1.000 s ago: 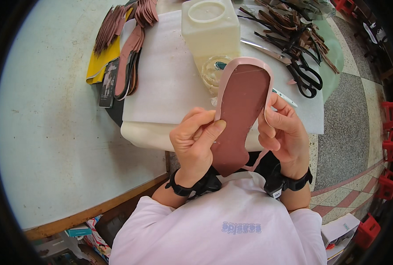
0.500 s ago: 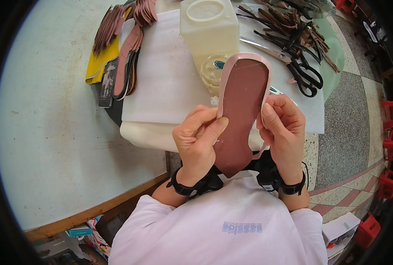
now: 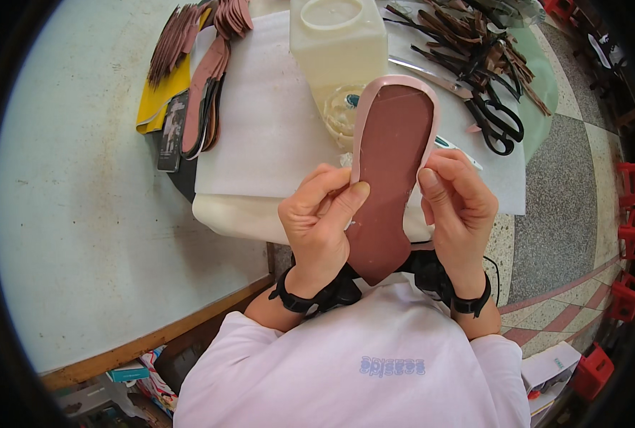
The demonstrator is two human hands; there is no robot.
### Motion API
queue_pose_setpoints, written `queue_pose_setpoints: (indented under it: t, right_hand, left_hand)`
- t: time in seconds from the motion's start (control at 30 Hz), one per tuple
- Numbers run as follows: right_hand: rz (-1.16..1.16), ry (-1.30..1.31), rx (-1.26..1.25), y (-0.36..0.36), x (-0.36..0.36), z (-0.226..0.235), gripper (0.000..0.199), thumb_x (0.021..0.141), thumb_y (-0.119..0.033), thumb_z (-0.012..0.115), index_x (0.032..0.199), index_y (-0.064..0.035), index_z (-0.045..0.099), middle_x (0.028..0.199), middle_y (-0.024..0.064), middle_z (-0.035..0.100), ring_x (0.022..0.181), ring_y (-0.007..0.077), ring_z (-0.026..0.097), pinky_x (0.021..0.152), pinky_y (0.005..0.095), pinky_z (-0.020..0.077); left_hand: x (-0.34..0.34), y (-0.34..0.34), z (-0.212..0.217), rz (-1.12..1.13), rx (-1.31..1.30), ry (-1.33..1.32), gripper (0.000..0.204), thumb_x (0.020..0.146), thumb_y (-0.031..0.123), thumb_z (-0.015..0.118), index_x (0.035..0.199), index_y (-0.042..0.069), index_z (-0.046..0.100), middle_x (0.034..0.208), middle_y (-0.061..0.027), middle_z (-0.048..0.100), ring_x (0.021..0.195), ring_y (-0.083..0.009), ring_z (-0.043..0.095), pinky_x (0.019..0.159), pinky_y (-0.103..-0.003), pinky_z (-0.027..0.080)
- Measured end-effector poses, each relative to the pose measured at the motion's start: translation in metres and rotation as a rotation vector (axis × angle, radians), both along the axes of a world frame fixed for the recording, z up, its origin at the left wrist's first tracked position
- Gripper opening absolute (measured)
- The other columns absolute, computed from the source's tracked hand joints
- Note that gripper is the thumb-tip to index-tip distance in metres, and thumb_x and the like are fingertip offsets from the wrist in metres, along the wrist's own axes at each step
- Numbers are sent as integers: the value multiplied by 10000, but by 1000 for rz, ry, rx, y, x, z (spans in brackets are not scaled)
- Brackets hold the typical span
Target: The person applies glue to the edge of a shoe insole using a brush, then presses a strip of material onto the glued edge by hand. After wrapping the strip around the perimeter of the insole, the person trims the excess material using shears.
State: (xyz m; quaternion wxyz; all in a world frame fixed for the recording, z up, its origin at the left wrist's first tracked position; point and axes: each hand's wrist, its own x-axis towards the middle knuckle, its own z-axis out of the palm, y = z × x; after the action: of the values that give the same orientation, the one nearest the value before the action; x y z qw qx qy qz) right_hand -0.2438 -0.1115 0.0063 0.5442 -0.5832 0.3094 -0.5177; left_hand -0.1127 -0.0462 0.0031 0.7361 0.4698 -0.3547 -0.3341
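Between my hands is a reddish-brown shoe insole (image 3: 396,135), its pointed end toward my body. A pale pink strip (image 3: 401,81) wraps round the edge of its wide, rounded end. My left hand (image 3: 321,217) pinches the insole's left edge at the narrower middle, thumb on top. On the right edge, at about the same height, my right hand (image 3: 460,207) pinches the strip against the insole between thumb and bent fingers. Just beyond the insole stands a cut-open translucent plastic jug (image 3: 339,60), with cream-coloured paste (image 3: 337,125) at its near end.
Black-handled scissors (image 3: 492,125) lie at the right, near a heap of brown and black strips (image 3: 474,43). Stacked insole pieces (image 3: 207,93), a yellow sheet (image 3: 152,107) and a dark phone-like slab (image 3: 174,132) are at left. Red stools (image 3: 624,296) stand far right.
My right fingers have shifted slightly along the right edge. The loose pink strip end that hung below my right hand no longer shows. My left hand keeps its pinch.
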Motion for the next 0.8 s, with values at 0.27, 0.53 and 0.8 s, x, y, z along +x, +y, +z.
queue_pose_setpoints:
  t: [0.27, 0.53, 0.8]
  right_hand:
    - [-39, 58, -64, -3, 1, -9, 98, 784, 53, 646, 876, 24, 631, 824, 40, 536, 648, 72, 454, 548, 182, 352]
    - [9, 103, -14, -1, -1, -14, 56, 779, 34, 653, 834, 29, 646, 774, 14, 537, 594, 51, 432, 507, 178, 326]
    - [275, -15, 280, -9, -10, -10, 61, 828, 13, 599, 824, 55, 643, 812, 23, 523, 564, 52, 474, 483, 180, 348]
  left_hand:
    - [-2, -3, -5, 52, 59, 7, 157, 784, -89, 628, 937, -54, 645, 767, -5, 541, 618, -39, 459, 498, -182, 337]
    - [1, -5, -6, 61, 93, 12, 151, 789, -78, 623, 933, -49, 654, 753, 10, 535, 616, -34, 445, 523, -177, 329]
    - [2, -7, -8, 39, 102, 55, 161, 786, -78, 623, 942, -53, 657, 753, 12, 535, 639, -37, 446, 555, -178, 328]
